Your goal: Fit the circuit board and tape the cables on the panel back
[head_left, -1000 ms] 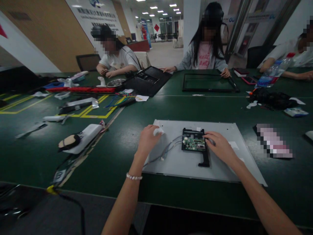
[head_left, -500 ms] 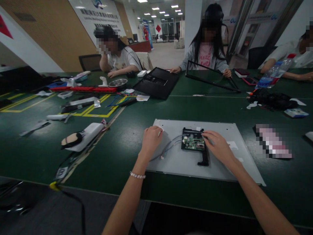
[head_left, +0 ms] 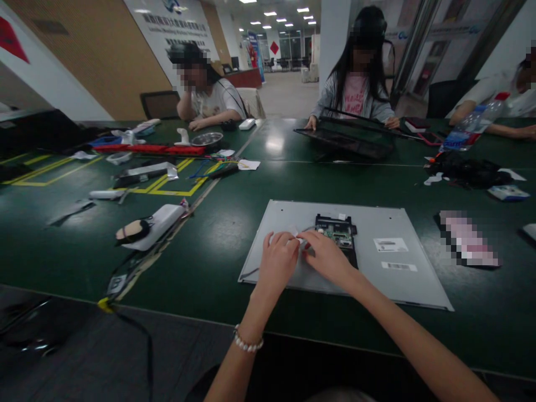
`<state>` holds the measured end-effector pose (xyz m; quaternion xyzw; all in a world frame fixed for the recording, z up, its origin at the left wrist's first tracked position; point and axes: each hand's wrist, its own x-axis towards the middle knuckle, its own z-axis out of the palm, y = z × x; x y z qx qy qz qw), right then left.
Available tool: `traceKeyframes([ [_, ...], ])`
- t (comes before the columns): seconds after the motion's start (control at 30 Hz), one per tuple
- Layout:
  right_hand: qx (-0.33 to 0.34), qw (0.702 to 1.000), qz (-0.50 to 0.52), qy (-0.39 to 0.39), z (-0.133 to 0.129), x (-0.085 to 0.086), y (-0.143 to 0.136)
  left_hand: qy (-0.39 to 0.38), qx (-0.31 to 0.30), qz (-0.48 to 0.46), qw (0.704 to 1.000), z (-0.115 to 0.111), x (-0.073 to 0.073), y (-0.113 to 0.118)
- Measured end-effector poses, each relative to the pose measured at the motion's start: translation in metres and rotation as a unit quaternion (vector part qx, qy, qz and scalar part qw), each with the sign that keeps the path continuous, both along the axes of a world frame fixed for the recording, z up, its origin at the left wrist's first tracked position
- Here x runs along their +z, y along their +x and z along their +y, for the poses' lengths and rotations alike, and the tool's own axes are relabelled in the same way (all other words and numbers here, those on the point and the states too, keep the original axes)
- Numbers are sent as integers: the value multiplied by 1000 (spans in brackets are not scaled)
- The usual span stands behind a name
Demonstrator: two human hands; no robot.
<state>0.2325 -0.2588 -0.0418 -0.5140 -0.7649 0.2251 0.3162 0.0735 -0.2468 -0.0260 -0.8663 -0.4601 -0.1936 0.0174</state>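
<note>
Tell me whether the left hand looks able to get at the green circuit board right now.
Probably not easily: the right hand sits between the left hand and the circuit board, partly covering it.

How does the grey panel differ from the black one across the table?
Grey panel: pale, flat, carrying a circuit board. Black panel: dark, apparently tilted, no board visible on it, one corner held by a co-worker's hand. Both: broad and thin.

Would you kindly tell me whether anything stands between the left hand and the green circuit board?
Yes, the right hand does: it lies between the left hand and the green circuit board, hiding part of the board, with its fingertips close to the left hand's.
</note>
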Motion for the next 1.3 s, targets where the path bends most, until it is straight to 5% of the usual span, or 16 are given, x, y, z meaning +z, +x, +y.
traceKeyframes([
  [0.33, -33, 998, 45, -4, -3, -4, -4, -13, 19, -65, 998, -7, -15, -10],
  [0.53, -75, 990, 114, 31, -7, -6, 4, -108, 24, -109, 988, -16, -21, -32],
  [0.8, -73, 985, 150, 48, -11, -13, 2, -140, 30, -192, 971, -15, -25, -46],
  [1.1, -11, 997, 39, 70, -15, -18, -9, -55, 27, -176, 983, -18, -35, -43],
  [1.3, -1, 998, -10, 68, -18, -18, -10, -20, -5, -104, 994, -18, -28, -30],
])
